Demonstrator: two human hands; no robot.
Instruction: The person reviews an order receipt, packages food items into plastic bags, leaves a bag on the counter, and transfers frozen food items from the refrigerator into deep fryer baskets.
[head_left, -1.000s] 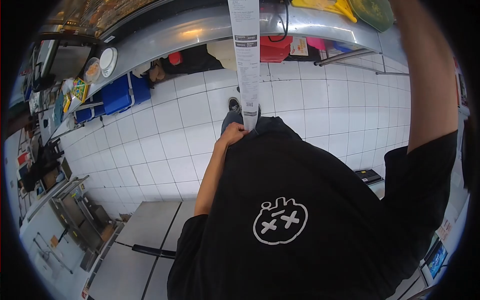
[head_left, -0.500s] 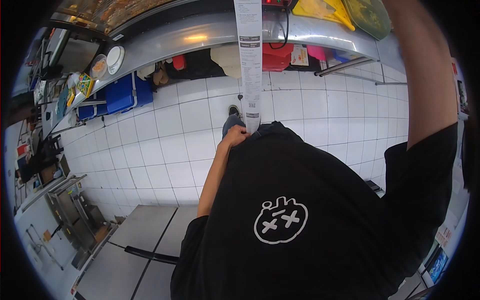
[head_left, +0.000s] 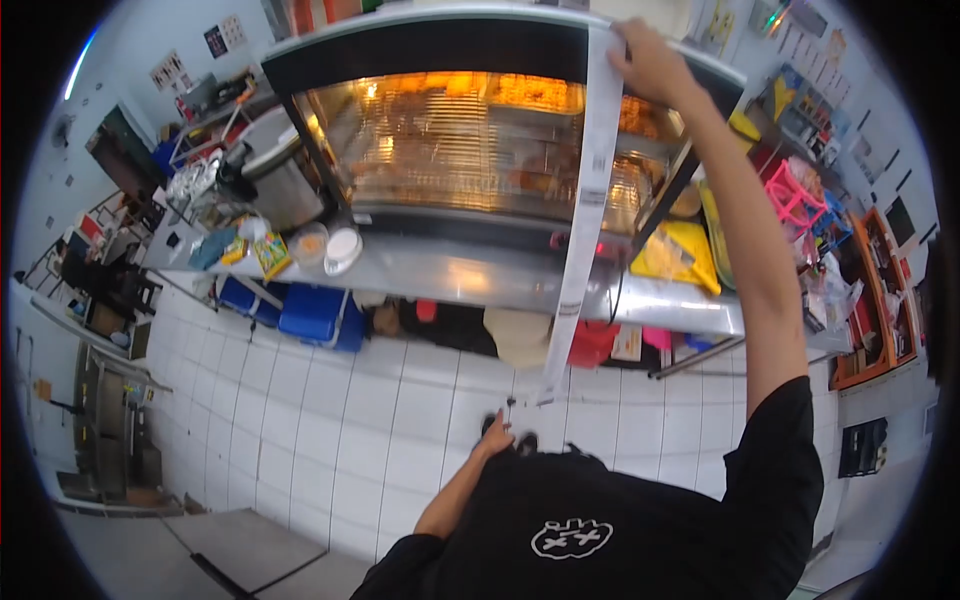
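Note:
A long white printed paper strip (head_left: 583, 225) hangs in front of a lit glass food display case (head_left: 430, 150). Its top end is pinched in my right hand (head_left: 645, 62), raised at the upper edge of the case. The strip runs down past the steel counter, and its lower end hangs free above the floor. Low down near my waist, my left hand (head_left: 495, 435) is just below that loose end, apart from it. Blur hides whether its fingers hold anything.
The steel counter (head_left: 470, 280) carries a white round scale (head_left: 343, 246), a tub of orange food (head_left: 310, 243) and a yellow tray (head_left: 675, 255). Blue coolers (head_left: 312, 315) stand beneath. A large pot (head_left: 280, 185) is at left, a pink basket (head_left: 795, 195) at right.
The view has tilted up, bringing the display case and my right hand into sight. The strip's lower end has come out of my left hand and now hangs loose.

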